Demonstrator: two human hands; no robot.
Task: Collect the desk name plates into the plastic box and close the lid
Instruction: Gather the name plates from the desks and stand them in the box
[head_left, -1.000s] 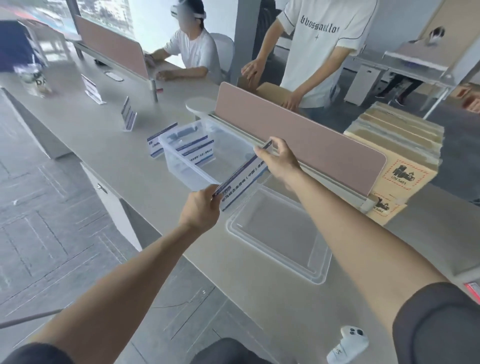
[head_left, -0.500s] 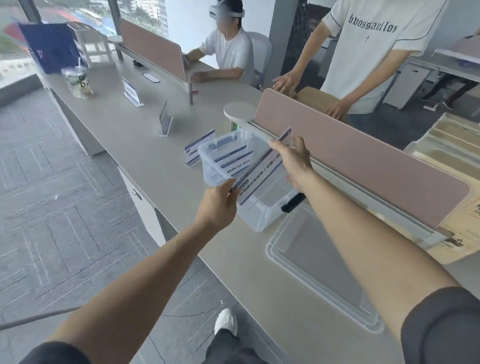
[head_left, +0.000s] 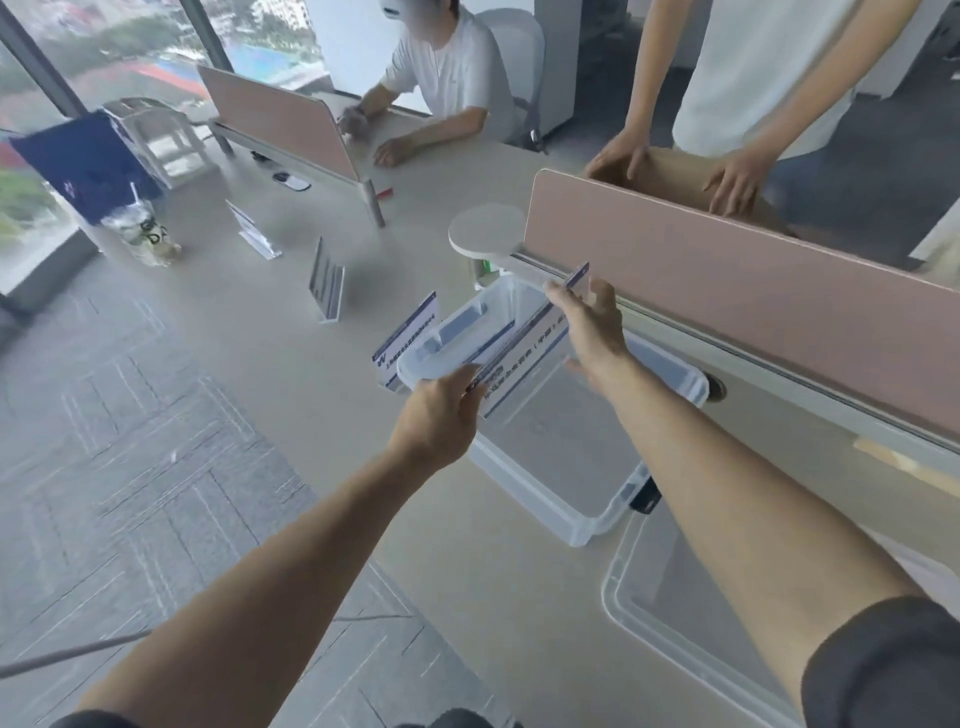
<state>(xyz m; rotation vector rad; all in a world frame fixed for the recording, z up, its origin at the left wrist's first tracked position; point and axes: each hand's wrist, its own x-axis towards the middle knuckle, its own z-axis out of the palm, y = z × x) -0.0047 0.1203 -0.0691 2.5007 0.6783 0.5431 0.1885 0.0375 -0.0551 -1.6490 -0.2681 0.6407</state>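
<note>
L hand (head_left: 436, 415), R hand (head_left: 589, 322) grip plate (head_left: 524, 361) over box (head_left: 550, 496) (divider (head_left: 727, 291) behind).

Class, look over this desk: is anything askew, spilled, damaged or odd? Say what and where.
Nothing spilled or damaged. Left of the plastic box, one name plate stands edge-on, askew to the farther plate; the lid lies off beside the box.
</note>
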